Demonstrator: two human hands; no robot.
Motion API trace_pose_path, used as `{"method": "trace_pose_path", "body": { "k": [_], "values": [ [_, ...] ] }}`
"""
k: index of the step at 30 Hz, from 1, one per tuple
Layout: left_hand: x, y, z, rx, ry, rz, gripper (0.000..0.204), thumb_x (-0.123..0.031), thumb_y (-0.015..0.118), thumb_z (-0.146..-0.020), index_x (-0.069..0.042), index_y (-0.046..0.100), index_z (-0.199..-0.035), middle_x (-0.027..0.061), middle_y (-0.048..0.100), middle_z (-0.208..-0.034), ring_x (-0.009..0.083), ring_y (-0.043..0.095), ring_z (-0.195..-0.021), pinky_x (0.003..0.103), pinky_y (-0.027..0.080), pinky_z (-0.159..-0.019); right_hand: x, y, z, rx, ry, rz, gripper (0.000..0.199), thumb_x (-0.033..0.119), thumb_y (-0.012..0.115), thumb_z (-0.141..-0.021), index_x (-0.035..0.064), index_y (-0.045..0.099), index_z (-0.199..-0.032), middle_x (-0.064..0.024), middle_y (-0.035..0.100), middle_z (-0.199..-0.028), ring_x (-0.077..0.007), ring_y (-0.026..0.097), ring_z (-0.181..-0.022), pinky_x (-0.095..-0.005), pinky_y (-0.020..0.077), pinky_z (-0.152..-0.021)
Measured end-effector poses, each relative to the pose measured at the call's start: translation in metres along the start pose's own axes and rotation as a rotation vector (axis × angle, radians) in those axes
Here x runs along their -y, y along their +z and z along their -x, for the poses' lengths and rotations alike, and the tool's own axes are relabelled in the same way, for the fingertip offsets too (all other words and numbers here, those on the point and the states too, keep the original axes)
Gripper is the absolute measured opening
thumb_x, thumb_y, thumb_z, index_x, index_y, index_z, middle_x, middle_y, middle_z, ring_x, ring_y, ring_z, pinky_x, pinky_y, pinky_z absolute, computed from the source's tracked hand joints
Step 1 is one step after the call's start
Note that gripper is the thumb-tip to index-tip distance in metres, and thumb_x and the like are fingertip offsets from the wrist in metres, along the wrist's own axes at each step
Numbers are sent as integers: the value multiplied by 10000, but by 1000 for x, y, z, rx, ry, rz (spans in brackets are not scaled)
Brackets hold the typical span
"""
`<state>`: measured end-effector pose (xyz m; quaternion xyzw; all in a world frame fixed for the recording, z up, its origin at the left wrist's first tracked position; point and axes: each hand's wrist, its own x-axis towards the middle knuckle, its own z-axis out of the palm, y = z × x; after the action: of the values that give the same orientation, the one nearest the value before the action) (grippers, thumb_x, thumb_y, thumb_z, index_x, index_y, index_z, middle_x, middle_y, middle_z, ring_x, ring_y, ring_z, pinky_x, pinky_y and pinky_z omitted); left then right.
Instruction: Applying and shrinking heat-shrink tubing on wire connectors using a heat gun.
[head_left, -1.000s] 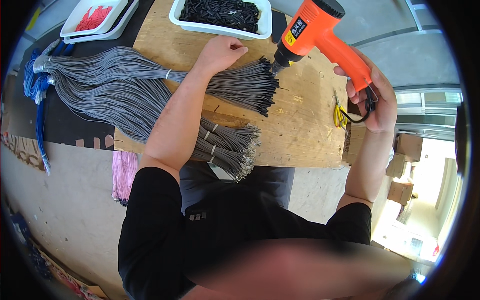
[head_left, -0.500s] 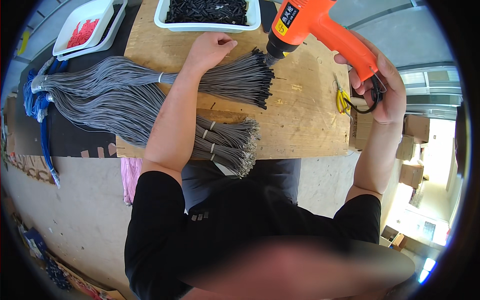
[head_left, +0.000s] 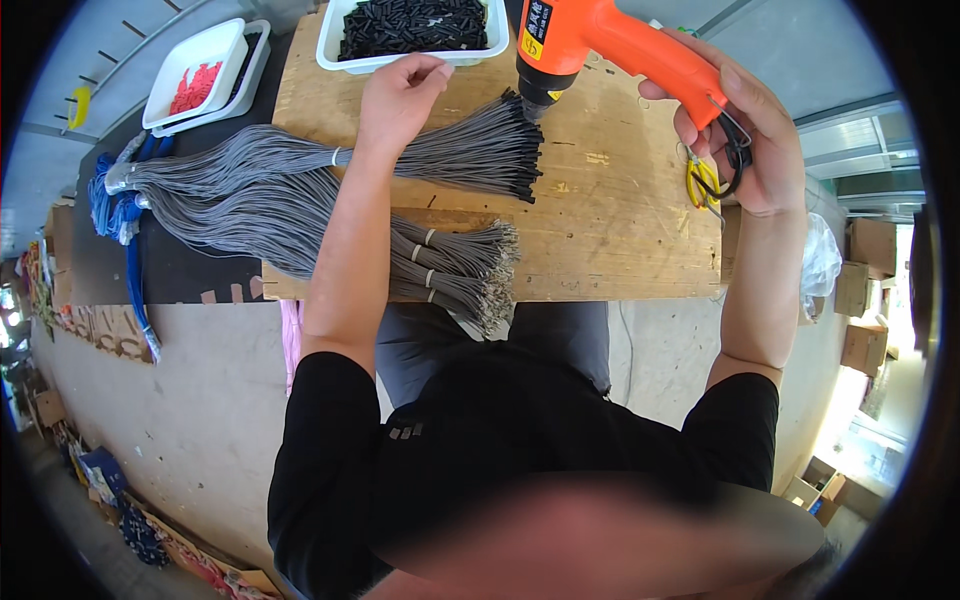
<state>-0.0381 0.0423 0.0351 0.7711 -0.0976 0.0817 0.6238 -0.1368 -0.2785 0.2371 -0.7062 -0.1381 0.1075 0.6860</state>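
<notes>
My right hand [head_left: 752, 140] grips the handle of an orange heat gun [head_left: 600, 45], nozzle pointing down at the black-tipped ends of a grey wire bundle [head_left: 470, 155]. My left hand [head_left: 400, 95] presses down on that bundle, fingers curled over it. The bundle lies on a wooden board [head_left: 620, 230]. Several smaller tied grey bundles [head_left: 450, 270] rest near the board's front edge, under my left forearm.
A white tray of small black sleeves [head_left: 410, 25] stands at the board's far edge. A white tray with red pieces [head_left: 200, 80] is at the far left. Yellow-handled scissors [head_left: 705, 180] lie on the board's right. Blue cables [head_left: 120, 220] hang left. Cardboard boxes [head_left: 865, 290] stand right.
The heat gun nozzle has come down and left onto the bundle's black tips. My left hand stays pressed on the wires.
</notes>
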Motion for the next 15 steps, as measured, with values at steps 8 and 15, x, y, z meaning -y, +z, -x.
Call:
{"method": "trace_pose_path", "body": {
  "k": [8,15],
  "values": [
    [0,-62,99,102,48,-547,242,-170,762,-882,-53,725,-1091,88,730,-956,225,697,-906,338,542,-812,-8,3,4,2,-10,-12,522,310,513,-1029,-34,540,-1422,-151,722,-1059,-103,616,-707,-196,466,-564],
    [25,-94,156,-99,332,-960,370,-225,791,-825,-66,707,-1148,108,664,-1277,341,554,-1279,480,388,-1117,-10,-2,11,15,-9,-19,517,316,539,-1019,-20,560,-1412,-140,727,-1045,-103,617,-707,-201,468,-571]
  ]
}}
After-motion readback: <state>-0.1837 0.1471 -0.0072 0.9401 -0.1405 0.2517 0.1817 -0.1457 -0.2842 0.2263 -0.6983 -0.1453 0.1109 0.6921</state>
